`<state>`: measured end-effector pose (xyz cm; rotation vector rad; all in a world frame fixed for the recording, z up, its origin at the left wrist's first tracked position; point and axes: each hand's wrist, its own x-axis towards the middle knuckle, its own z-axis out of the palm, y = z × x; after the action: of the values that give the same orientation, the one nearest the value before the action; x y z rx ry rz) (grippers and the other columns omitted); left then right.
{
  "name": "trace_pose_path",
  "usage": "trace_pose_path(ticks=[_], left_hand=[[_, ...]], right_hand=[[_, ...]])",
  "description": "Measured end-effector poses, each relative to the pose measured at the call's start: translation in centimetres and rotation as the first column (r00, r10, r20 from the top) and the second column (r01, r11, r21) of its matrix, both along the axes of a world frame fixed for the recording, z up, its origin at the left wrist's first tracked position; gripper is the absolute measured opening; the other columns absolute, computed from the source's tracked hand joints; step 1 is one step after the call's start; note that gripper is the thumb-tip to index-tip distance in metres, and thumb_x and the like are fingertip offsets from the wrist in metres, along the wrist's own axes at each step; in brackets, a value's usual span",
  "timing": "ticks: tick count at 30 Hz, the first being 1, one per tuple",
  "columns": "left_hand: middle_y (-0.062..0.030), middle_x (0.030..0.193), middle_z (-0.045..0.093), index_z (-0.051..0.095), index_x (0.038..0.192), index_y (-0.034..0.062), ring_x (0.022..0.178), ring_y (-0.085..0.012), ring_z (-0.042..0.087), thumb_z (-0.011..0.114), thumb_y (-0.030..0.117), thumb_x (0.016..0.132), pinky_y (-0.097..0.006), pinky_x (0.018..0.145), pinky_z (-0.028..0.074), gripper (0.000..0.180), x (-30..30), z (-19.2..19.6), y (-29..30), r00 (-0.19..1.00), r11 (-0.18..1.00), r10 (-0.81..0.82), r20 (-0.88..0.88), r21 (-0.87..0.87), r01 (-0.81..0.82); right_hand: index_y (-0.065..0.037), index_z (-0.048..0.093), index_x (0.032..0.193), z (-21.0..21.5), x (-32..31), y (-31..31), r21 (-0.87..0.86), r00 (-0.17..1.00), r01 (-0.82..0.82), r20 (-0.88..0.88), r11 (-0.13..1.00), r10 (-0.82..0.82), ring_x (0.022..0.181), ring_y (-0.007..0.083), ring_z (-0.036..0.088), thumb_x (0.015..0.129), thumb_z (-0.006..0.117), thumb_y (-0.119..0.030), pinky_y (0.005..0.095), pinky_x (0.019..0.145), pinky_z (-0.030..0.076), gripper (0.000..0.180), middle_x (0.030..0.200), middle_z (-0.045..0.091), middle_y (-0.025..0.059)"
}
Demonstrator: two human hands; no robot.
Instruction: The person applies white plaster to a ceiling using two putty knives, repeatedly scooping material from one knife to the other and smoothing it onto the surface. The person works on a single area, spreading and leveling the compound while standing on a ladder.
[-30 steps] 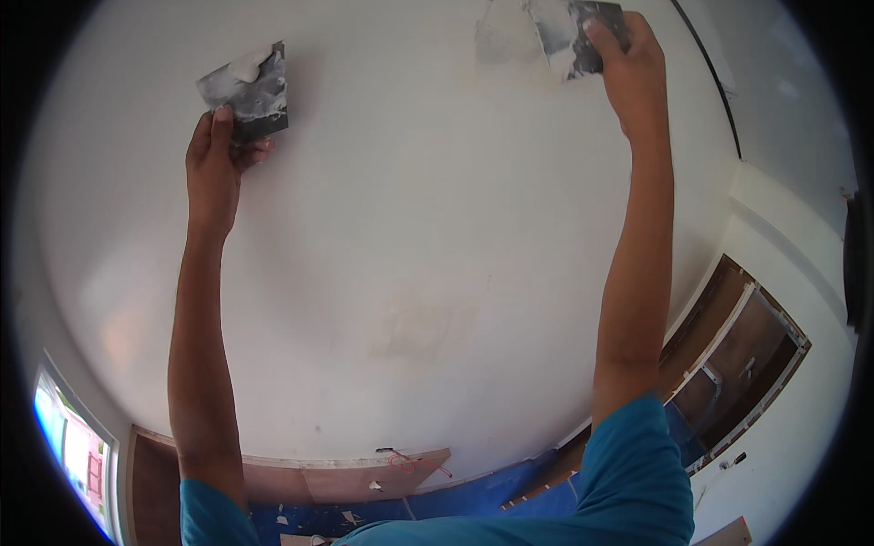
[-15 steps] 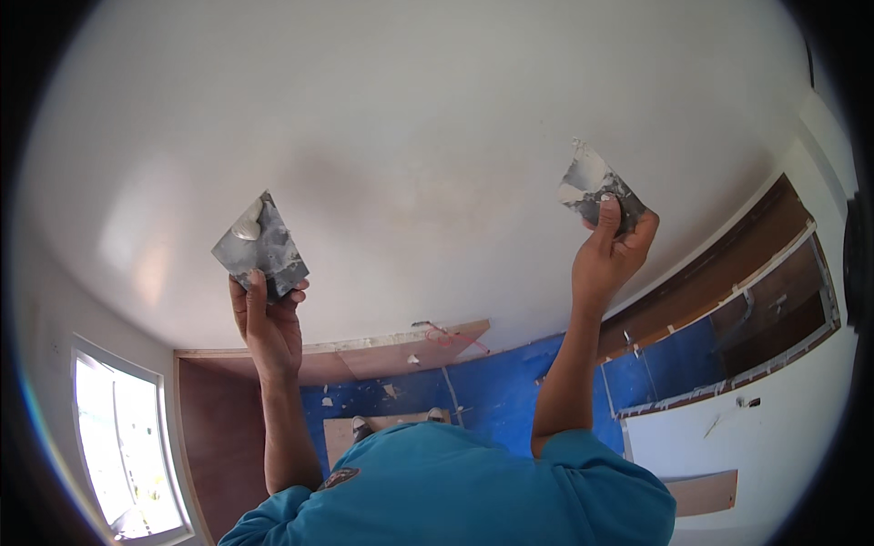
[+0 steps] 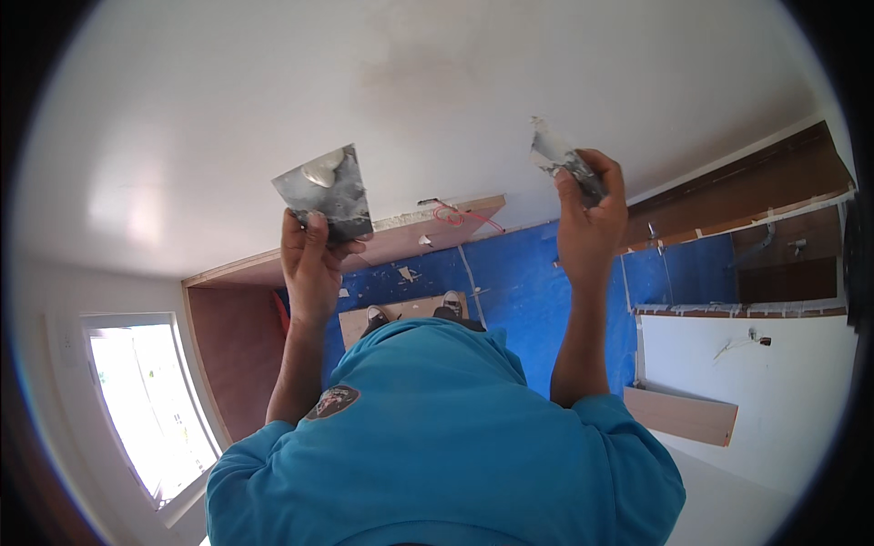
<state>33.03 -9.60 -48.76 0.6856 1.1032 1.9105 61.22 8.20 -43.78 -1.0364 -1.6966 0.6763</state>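
Note:
My left hand [image 3: 314, 264] is closed on the lower edge of a grey, flat putty knife [image 3: 341, 205], thumb on its face. A blob of whitish putty [image 3: 322, 171] sits near the blade's upper edge, and smears cover the rest. In my right hand [image 3: 590, 214] is a second putty knife [image 3: 555, 150], pinched between thumb and fingers and tilted so its face shows narrow. White putty coats its upper part. Both knives are raised in front of the white wall surface [image 3: 437, 118], apart from each other. Whether either blade touches that surface, I cannot tell.
Below, a blue covering [image 3: 510, 273] lies on the floor, with my shoes on a board [image 3: 355, 326]. Red wires [image 3: 455, 217] stick out by a wooden panel [image 3: 382, 238]. A bright window [image 3: 146, 400] is at left; brown open cabinetry [image 3: 783, 173] runs along the right.
The view has tilted down, showing more floor and my shoes. My left hand with its knife sits further right and higher in the picture; the right-hand knife has turned more edge-on.

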Motion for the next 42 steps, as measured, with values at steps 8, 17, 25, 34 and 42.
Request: trace_pose_path(ticks=[8, 17, 25, 34, 42], left_hand=[[-0.0135, 0.114, 0.072, 0.051, 0.138, 0.0003, 0.091, -0.0217, 0.076, 0.056, 0.025, 0.114, -0.030, 0.071, 0.064, 0.035, -1.9, -2.4, -1.7, 0.992, 0.983, -0.030, -0.121, -0.185, 0.007], [-0.0135, 0.115, 0.072, 0.051, 0.138, 0.0031, 0.089, -0.0203, 0.076, 0.058, 0.025, 0.113, -0.029, 0.070, 0.063, 0.034, 2.3, -7.9, -2.7, 0.998, 0.898, -0.058, 0.030, -0.434, 0.066], [-0.0126, 0.114, 0.072, 0.050, 0.137, 0.0029, 0.087, -0.0191, 0.075, 0.060, 0.029, 0.112, -0.028, 0.068, 0.062, 0.037, 1.6, -12.1, -4.7, 0.986, 0.704, 0.151, -0.068, -0.693, -0.156], [-0.0144, 0.115, 0.072, 0.050, 0.137, 0.0020, 0.088, -0.0200, 0.076, 0.060, 0.028, 0.112, -0.029, 0.068, 0.064, 0.037, 1.2, -14.0, -2.7, 1.000, 0.735, 0.029, -0.011, -0.678, -0.028], [-0.0111, 0.117, 0.070, 0.052, 0.131, -0.0008, 0.100, -0.0178, 0.072, 0.056, 0.018, 0.113, -0.036, 0.084, 0.066, 0.026, 1.4, -11.4, 5.1, 0.957, 0.868, -0.231, -0.177, -0.481, 0.121]], right_hand=[[0.006, 0.070, 0.110, -16.7, 5.1, 2.1, -0.714, 0.996, 0.055, 0.091, 0.698, 0.015, 0.076, 0.0229, 0.072, 0.100, 0.067, -0.018, 0.0380, 0.059, 0.063, 0.026, 0.098, 0.072, 0.0138], [0.002, 0.071, 0.120, -39.8, 11.1, 8.7, -0.414, 0.767, 0.296, 0.640, 0.861, 0.044, 0.092, 0.0424, 0.070, 0.099, 0.065, -0.013, 0.0501, 0.082, 0.059, 0.026, 0.104, 0.070, 0.0240], [-0.007, 0.068, 0.134, -47.4, 6.6, 16.0, -0.170, 0.558, -0.002, 0.818, 0.985, 0.142, 0.111, 0.0361, 0.064, 0.100, 0.062, -0.010, 0.0481, 0.092, 0.056, 0.035, 0.119, 0.064, 0.0163], [-0.001, 0.073, 0.122, -53.9, 11.1, 13.9, -0.343, 0.222, -0.084, 0.909, 0.936, 0.353, 0.113, 0.0367, 0.065, 0.099, 0.059, -0.010, 0.0496, 0.090, 0.058, 0.028, 0.124, 0.064, 0.0184], [0.004, 0.074, 0.105, -34.4, 18.7, 4.4, -0.671, 0.890, 0.385, 0.453, 0.634, -0.062, 0.077, 0.0275, 0.072, 0.098, 0.062, -0.017, 0.0460, 0.066, 0.055, 0.025, 0.086, 0.074, 0.0149]])
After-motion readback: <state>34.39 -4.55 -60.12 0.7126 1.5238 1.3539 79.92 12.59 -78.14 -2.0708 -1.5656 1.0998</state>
